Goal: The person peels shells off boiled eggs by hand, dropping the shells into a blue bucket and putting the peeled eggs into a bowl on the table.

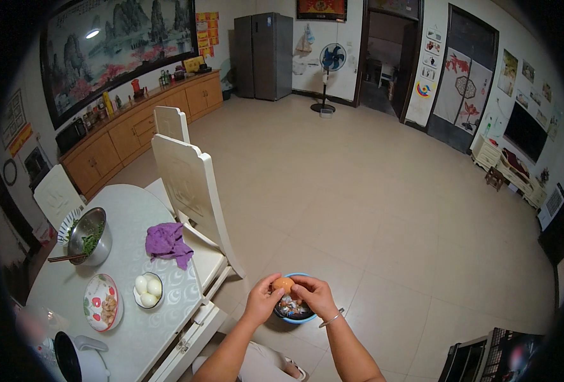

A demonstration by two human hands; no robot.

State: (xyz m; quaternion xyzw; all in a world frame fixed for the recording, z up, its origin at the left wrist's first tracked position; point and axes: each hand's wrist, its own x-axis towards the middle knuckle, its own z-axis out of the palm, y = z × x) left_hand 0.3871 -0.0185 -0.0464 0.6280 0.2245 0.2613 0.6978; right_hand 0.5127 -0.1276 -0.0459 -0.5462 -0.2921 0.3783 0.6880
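A brown egg (284,284) is held between my two hands, over a blue-rimmed waste bin (302,319) with litter inside. My left hand (262,299) grips the egg from its left side. From the right, the fingers and thumb of my right hand (317,298) press against the same egg, and a bangle circles that wrist. To the left on the table, a small bowl (159,301) holds several peeled white eggs (148,288). Whether any shell is off the egg in my hands is too small to tell.
The round table (135,219) carries a purple cloth (168,243), a metal bowl of greens (101,245) with chopsticks, a patterned bowl (118,312) with pale food and a white pitcher (93,366). White chairs (189,181) stand beside it. A black rack (463,363) is at lower right.
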